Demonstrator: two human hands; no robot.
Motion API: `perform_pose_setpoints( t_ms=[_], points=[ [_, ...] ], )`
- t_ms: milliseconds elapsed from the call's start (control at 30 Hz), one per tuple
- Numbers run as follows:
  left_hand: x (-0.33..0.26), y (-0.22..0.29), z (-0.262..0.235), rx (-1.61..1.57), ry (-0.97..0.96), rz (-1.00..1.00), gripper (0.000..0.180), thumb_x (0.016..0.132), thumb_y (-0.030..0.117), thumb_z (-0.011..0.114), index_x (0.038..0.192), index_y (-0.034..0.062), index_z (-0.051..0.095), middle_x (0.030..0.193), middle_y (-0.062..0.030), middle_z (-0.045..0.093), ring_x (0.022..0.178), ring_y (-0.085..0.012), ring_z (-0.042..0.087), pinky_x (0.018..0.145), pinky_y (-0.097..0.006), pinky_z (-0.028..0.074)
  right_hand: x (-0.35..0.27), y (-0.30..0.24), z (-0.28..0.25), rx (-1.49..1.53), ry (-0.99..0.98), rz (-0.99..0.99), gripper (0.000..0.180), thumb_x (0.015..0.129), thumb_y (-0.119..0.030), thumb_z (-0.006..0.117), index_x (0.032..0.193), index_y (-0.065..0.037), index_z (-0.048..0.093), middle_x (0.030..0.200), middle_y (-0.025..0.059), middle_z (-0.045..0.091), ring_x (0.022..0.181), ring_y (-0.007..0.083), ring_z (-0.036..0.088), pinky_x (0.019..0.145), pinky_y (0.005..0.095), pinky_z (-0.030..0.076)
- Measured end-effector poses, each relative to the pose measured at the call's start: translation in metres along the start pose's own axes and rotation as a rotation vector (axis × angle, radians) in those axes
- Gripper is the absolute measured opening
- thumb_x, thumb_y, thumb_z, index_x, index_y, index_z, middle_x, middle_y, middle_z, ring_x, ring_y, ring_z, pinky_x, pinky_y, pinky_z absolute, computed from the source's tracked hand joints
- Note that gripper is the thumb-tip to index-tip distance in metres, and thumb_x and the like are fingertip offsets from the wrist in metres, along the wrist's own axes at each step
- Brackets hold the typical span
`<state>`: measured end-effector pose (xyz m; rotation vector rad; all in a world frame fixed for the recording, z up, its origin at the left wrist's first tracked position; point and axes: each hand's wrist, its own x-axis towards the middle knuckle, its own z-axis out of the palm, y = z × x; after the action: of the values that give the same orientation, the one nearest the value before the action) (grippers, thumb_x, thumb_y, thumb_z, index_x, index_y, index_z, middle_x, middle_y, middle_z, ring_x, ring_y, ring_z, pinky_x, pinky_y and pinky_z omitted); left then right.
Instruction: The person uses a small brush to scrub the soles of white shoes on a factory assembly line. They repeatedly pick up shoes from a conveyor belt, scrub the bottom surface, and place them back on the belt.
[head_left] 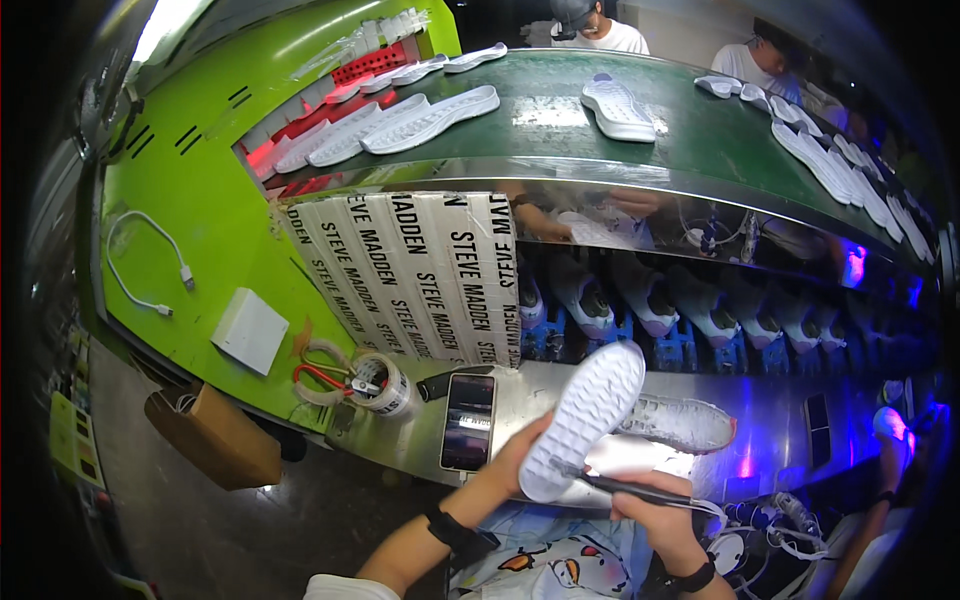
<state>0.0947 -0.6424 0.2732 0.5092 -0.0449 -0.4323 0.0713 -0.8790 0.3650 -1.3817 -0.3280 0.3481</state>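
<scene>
A white shoe sole (600, 405) with a ridged inner face is tilted up over the metal bench. My left hand (518, 455) grips it by its lower left edge. In my right hand (658, 520) is a dark-handled brush (640, 490), its tip against the lower end of the sole. Just behind, a greyish-white shoe part (685, 423) lies on the bench, partly covered by the sole. A phone (469, 422) rests on the bench left of my left hand.
A green conveyor belt (560, 80) carries white soles. Below it, several shoes (590, 300) stand on a blue rack. A taped box (410, 280), tape rolls (385, 385) and a white box (250, 330) are at left; cables (780, 530) hang at right. People stand beyond the belt.
</scene>
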Motion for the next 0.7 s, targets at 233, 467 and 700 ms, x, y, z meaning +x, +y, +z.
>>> perform_pose_setpoints(
  t_ms=[233, 467, 700],
  points=[
    [0.001, -0.059, -0.033, -0.283, 0.008, -0.018, 0.055, 0.101, 0.04, 0.034, 0.14, 0.0026, 0.041, 0.132, -0.0226, 0.052, 0.116, -0.0382, 0.056, 0.097, -0.046, 0.048, 0.002, 0.031, 0.027, -0.679, -0.072, -0.63, 0.027, 0.074, 0.003, 0.07, 0.101, 0.001, 0.069, 0.096, 0.0187, 0.069, 0.083, 0.026, 0.07, 0.076, 0.0319, 0.055],
    [0.008, -0.041, -0.007, -0.35, -0.031, 0.065, 0.056, 0.1, 0.045, 0.034, 0.141, 0.0075, 0.04, 0.131, -0.0196, 0.052, 0.116, -0.0356, 0.056, 0.092, -0.051, 0.05, 0.002, 0.03, 0.03, -0.578, -0.185, -0.5, 0.023, 0.08, -0.001, 0.068, 0.103, -0.001, 0.068, 0.098, 0.0167, 0.069, 0.087, 0.023, 0.07, 0.078, 0.0306, 0.054],
    [0.014, -0.014, -0.015, -0.224, -0.142, 0.008, 0.064, 0.098, 0.051, 0.037, 0.142, 0.005, 0.037, 0.128, -0.0291, 0.052, 0.107, -0.0393, 0.061, 0.089, -0.046, 0.054, 0.015, 0.016, 0.016, -0.456, -0.492, -0.303, 0.028, 0.081, -0.002, 0.066, 0.108, -0.004, 0.069, 0.111, 0.0151, 0.067, 0.099, 0.0222, 0.066, 0.086, 0.0319, 0.051]
  ],
)
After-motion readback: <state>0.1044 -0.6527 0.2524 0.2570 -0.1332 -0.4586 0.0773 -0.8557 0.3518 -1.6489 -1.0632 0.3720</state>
